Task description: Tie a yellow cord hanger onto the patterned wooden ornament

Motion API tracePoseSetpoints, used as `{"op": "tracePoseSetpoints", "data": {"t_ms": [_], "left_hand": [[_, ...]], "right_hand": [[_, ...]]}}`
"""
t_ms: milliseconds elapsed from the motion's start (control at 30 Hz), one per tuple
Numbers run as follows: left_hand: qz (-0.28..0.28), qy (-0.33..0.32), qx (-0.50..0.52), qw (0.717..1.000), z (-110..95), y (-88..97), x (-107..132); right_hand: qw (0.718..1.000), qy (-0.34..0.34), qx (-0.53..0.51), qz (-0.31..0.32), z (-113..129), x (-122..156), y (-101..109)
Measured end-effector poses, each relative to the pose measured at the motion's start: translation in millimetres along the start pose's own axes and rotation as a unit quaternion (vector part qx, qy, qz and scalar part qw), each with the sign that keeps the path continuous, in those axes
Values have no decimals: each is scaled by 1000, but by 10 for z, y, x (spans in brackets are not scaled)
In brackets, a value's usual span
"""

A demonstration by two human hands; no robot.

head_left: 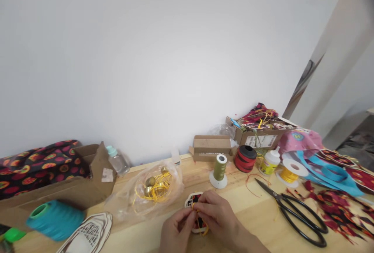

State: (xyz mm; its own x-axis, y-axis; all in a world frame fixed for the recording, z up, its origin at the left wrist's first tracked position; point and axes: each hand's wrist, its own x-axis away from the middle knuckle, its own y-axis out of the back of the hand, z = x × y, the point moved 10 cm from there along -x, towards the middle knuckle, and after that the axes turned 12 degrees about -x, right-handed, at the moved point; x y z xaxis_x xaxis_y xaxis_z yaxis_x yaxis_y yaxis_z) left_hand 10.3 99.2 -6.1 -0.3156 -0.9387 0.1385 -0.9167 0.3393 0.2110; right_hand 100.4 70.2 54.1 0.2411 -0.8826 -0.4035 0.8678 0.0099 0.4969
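At the front middle of the table, my left hand [179, 227] and my right hand [217, 214] meet, fingertips pinched together on a thin yellow cord [193, 206]. Beneath them lies a small flat ornament [191, 199] with a white cut-out lattice edge and dark red patterned fabric; my fingers cover much of it. Loose yellow cord also hangs below my right fingers over the ornament. Beyond the hands stands a spool of olive green thread [219, 169]. A clear plastic bag [175, 175] with brass-coloured bells [150, 181] on yellow cords lies to the left.
Black-handled scissors [292, 210] lie at right beside fabric scraps [336, 210]. Red cord [245, 159], a glue bottle [269, 162], yellow cord on a spool [288, 174] and blue ribbon [327, 173] stand behind. At left are a teal thread cone [58, 220], lattice cut-outs [90, 231] and a cardboard box [99, 167].
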Motion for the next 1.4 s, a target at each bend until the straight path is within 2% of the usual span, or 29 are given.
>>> {"op": "tracePoseSetpoints", "data": {"t_ms": [300,567,767,1033,1233,1400], "left_hand": [[-49,-18,-31,998,-12,124,-3],[-80,18,26,996,-14,173,22],[-81,42,71,993,90,141,21],[-137,11,85,987,73,190,11],[-129,10,89,988,74,195,16],[-83,16,59,995,42,134,22]], "right_hand": [[999,-16,-35,-21,-14,-11,-10],[998,-16,-51,-25,12,-7,-4],[999,-19,-44,-24,-7,0,-3],[999,-4,-14,-41,35,-16,58],[998,-7,-7,-67,56,-14,131],[996,-18,3,-90,8,-9,162]]}}
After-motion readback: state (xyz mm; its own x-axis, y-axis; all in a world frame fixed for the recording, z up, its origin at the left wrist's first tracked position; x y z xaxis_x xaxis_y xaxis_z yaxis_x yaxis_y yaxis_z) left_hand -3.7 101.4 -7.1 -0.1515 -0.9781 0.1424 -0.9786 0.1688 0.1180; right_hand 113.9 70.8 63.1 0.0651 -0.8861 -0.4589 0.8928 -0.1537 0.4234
